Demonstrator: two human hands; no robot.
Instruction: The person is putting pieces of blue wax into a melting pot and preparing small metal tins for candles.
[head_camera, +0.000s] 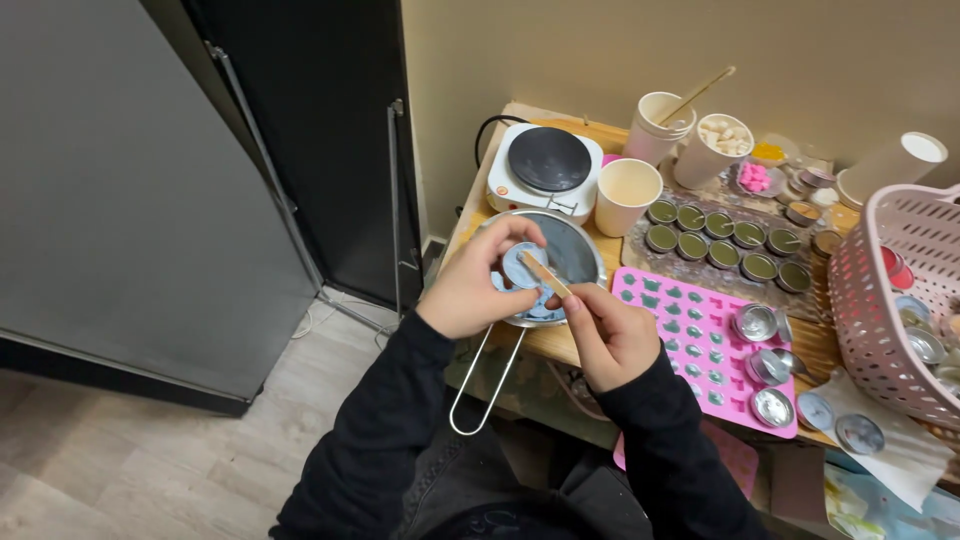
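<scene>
Hidden: the basket (880, 300) is cut off at the right edge; the tin's inside is largely covered by the left fingers; what lies at the pan's bottom is hard to make out, pale blue pieces only.
Tin: a small round pale blue tin (521, 266), tilted, held over the pan.
Left hand: the left hand (472, 288) grips the tin between thumb and fingers.
Right hand: the right hand (612, 338) is closed around a flat wooden stick (544, 274); the stick's tip rests in the tin.
Pan: a metal pan (575, 250) on the table's near edge; its wire handle points towards the person.
Surroundings: hot plate (546, 165) just behind the pan; pink mould (700, 340) to its right; filled tins (725, 238) beyond.
</scene>
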